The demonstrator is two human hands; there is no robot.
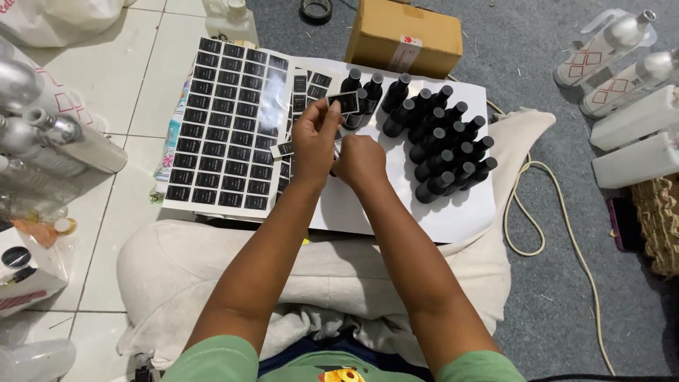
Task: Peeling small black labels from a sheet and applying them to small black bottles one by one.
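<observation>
Fingertips of the left hand [316,138] pinch a small black rectangular sticker label [344,102] by its lower left corner, holding it up above the white board [467,212] that rests across the person's lap. The label's long axis runs roughly left to right, tilted slightly, and it sits up and to the right of that hand, toward the standing bottles. The right hand [361,161] is curled closed just beside and below the left, the 2 hands nearly touching; what it grips is hidden under its knuckles, so I cannot tell what it holds. Of the 2 hands, the left is the nearer to the label, while the right lies lower and closer to the cluster of small black capped glass bottles [442,145] lying in rows to its right. Just behind the raised label stand a few more upright black bottles [364,92]. To the left of both hands lies a large white sheet of black rectangular stickers [226,124], partly over the tiled floor [113,85].
</observation>
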